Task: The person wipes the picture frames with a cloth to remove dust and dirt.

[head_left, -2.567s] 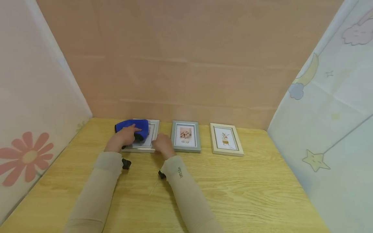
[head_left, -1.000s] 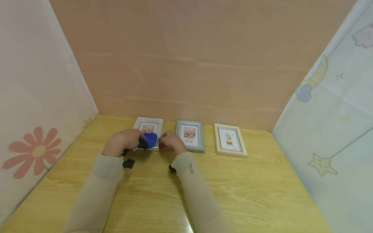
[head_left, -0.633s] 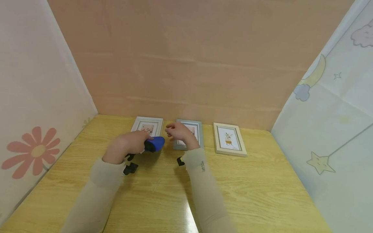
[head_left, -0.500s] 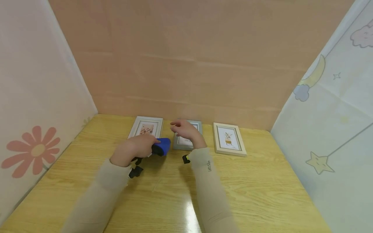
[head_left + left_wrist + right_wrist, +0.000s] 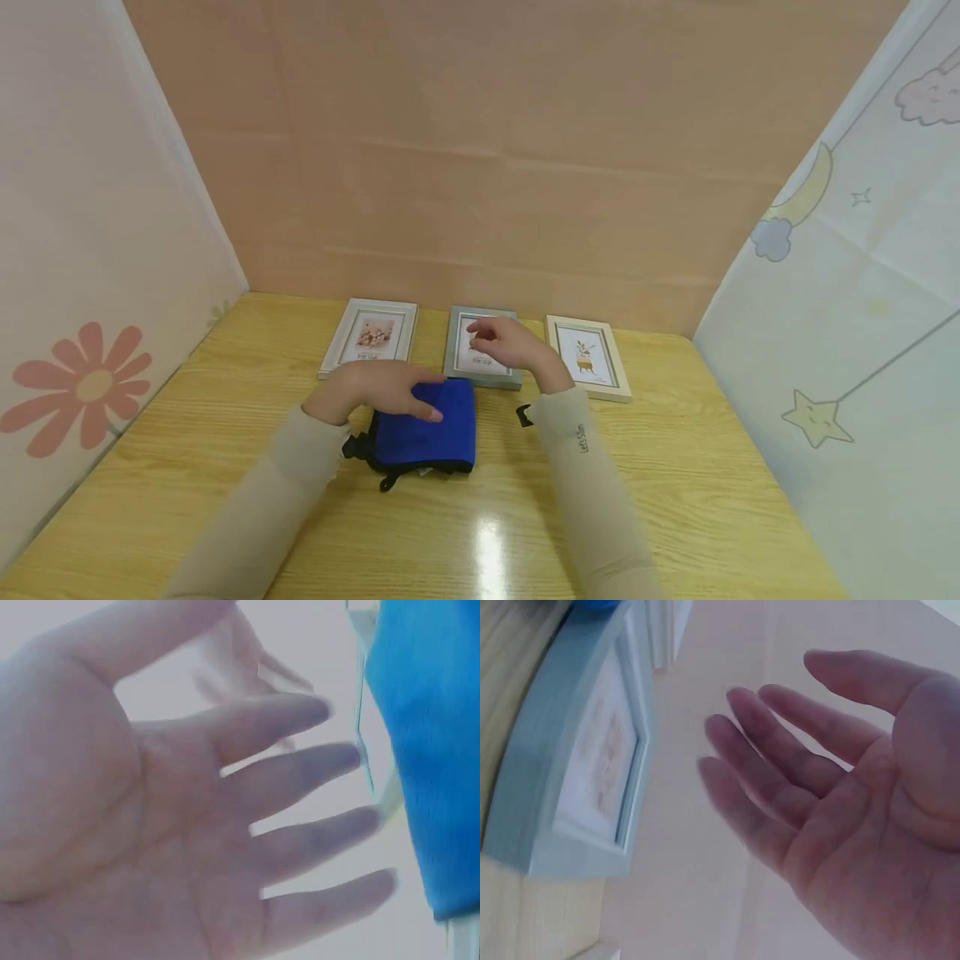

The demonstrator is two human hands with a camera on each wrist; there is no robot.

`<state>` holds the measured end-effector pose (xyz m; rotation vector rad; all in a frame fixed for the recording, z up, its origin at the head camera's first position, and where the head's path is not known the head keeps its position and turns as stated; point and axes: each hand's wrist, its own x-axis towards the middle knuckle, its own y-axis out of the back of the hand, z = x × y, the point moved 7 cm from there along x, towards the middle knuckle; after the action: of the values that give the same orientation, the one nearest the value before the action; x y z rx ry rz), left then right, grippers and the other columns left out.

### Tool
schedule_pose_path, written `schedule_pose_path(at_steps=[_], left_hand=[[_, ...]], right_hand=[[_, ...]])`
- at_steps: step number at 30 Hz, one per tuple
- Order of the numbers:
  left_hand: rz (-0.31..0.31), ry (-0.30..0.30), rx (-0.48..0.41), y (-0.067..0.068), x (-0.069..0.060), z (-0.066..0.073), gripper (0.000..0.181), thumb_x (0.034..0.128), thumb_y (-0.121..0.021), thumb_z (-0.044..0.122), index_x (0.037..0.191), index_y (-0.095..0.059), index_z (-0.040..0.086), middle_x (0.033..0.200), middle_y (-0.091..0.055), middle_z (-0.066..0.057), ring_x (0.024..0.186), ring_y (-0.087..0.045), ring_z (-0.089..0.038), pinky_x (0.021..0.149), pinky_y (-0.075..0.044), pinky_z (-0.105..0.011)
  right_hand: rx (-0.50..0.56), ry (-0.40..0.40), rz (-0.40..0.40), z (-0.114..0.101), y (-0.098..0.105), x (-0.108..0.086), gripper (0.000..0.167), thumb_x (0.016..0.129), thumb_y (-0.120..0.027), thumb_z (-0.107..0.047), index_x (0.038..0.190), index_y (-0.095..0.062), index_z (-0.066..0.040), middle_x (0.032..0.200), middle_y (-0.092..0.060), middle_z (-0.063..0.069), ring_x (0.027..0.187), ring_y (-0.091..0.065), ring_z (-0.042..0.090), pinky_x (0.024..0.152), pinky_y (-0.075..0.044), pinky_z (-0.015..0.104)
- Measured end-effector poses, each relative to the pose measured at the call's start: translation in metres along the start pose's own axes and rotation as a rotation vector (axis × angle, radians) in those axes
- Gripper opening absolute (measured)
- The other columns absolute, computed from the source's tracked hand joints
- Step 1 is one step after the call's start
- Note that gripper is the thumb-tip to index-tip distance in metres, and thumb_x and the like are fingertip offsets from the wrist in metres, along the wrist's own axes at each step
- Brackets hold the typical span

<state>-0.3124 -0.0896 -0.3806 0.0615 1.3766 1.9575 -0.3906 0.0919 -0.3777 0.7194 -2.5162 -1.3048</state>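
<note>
In the head view a folded blue cloth (image 5: 435, 435) with black edging lies on the table. My left hand (image 5: 375, 392) is over its upper left part, fingers extended and gripping nothing. The left wrist view shows that palm with spread fingers, a gap between the fingertips and the cloth (image 5: 435, 735). My right hand (image 5: 513, 343) hovers over the middle, grey-blue picture frame (image 5: 471, 362), partly hiding it. In the right wrist view its fingers (image 5: 780, 787) are loosely bent around nothing, apart from that frame (image 5: 577, 780).
A silver-white picture frame (image 5: 375, 333) lies flat at the left and a cream one (image 5: 585, 358) at the right. The wooden table (image 5: 675, 483) meets a beige back wall (image 5: 480, 150). Printed cloth walls (image 5: 862, 333) stand on both sides.
The cloth has come off the silver-white frame, moved toward me and rightward, and been let go on the table. My right hand has left that frame's edge and moved right.
</note>
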Motion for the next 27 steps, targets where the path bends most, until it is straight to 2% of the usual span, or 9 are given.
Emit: schedule_pose_path(at_steps=[3, 5, 8, 11, 14, 17, 21, 24, 27], left_hand=[[0.18, -0.024, -0.085, 0.024, 0.0, -0.026, 0.068, 0.1104, -0.061, 0.043, 0.167, -0.043, 0.009, 0.172, -0.046, -0.018, 0.159, -0.044, -0.045, 0.13, -0.037, -0.064], [0.318, -0.006, -0.14, 0.04, -0.002, -0.052, 0.065, 0.1129, -0.057, 0.037, 0.168, -0.04, 0.008, 0.172, -0.044, -0.023, 0.156, -0.046, -0.049, 0.127, -0.039, -0.067], [0.469, 0.076, -0.256, 0.054, -0.007, -0.099, 0.066, 0.1138, -0.054, 0.035, 0.171, -0.034, 0.007, 0.174, -0.037, -0.027, 0.156, -0.042, -0.054, 0.126, -0.037, -0.071], [0.548, 0.192, -0.355, 0.058, -0.014, -0.141, 0.068, 0.1142, -0.053, 0.034, 0.171, -0.03, 0.003, 0.177, -0.029, -0.029, 0.161, -0.029, -0.057, 0.129, -0.03, -0.073], [0.553, 0.277, -0.436, 0.054, -0.017, -0.169, 0.069, 0.1147, -0.051, 0.032, 0.17, -0.027, -0.002, 0.177, -0.025, -0.031, 0.163, -0.023, -0.058, 0.13, -0.026, -0.073], [0.532, 0.313, -0.489, 0.048, -0.017, -0.185, 0.069, 0.1148, -0.05, 0.029, 0.168, -0.026, -0.008, 0.175, -0.027, -0.035, 0.162, -0.025, -0.058, 0.131, -0.028, -0.07], [0.5, 0.354, -0.523, 0.041, -0.012, -0.197, 0.069, 0.1146, -0.049, 0.027, 0.166, -0.027, -0.013, 0.171, -0.032, -0.038, 0.158, -0.035, -0.056, 0.128, -0.038, -0.065], [0.474, 0.378, -0.516, 0.037, -0.006, -0.203, 0.067, 0.1147, -0.049, 0.028, 0.164, -0.03, -0.014, 0.168, -0.037, -0.038, 0.156, -0.042, -0.053, 0.127, -0.042, -0.063], [0.449, 0.378, -0.509, 0.034, 0.001, -0.207, 0.064, 0.1145, -0.05, 0.027, 0.162, -0.036, -0.013, 0.167, -0.042, -0.036, 0.154, -0.045, -0.051, 0.127, -0.041, -0.063]], right_hand=[[-0.041, 0.014, 0.019, 0.004, 0.0, -0.004, 0.049, 0.113, -0.056, -0.021, 0.158, -0.054, -0.001, 0.153, -0.064, 0.021, 0.14, -0.063, 0.038, 0.118, -0.052, 0.055], [-0.083, 0.027, 0.034, 0.005, 0.0, -0.008, 0.051, 0.113, -0.056, -0.02, 0.16, -0.051, -0.001, 0.159, -0.059, 0.022, 0.149, -0.056, 0.04, 0.124, -0.047, 0.057], [-0.181, 0.068, 0.049, -0.001, -0.004, -0.017, 0.052, 0.112, -0.058, -0.019, 0.159, -0.051, 0.0, 0.163, -0.054, 0.023, 0.154, -0.051, 0.042, 0.128, -0.043, 0.057], [-0.227, 0.068, 0.055, -0.011, -0.011, -0.029, 0.051, 0.111, -0.06, -0.02, 0.157, -0.054, 0.0, 0.16, -0.056, 0.023, 0.151, -0.053, 0.042, 0.126, -0.044, 0.056], [-0.217, 0.001, 0.031, -0.016, -0.022, -0.04, 0.05, 0.11, -0.063, -0.023, 0.155, -0.056, -0.001, 0.159, -0.058, 0.021, 0.151, -0.054, 0.041, 0.125, -0.046, 0.056], [-0.22, -0.041, -0.021, -0.021, -0.034, -0.048, 0.051, 0.108, -0.067, -0.025, 0.153, -0.059, -0.002, 0.157, -0.06, 0.02, 0.149, -0.056, 0.041, 0.124, -0.048, 0.055], [-0.298, 0.026, -0.119, -0.039, -0.052, -0.052, 0.055, 0.105, -0.073, -0.03, 0.152, -0.061, -0.005, 0.155, -0.061, 0.019, 0.144, -0.059, 0.039, 0.121, -0.05, 0.053], [-0.329, 0.077, -0.214, -0.052, -0.065, -0.056, 0.063, 0.103, -0.075, -0.036, 0.157, -0.057, -0.009, 0.163, -0.054, 0.018, 0.153, -0.051, 0.037, 0.126, -0.046, 0.052], [-0.303, 0.09, -0.326, -0.06, -0.079, -0.06, 0.071, 0.102, -0.075, -0.041, 0.163, -0.05, -0.013, 0.172, -0.044, 0.014, 0.162, -0.04, 0.034, 0.132, -0.04, 0.05]])
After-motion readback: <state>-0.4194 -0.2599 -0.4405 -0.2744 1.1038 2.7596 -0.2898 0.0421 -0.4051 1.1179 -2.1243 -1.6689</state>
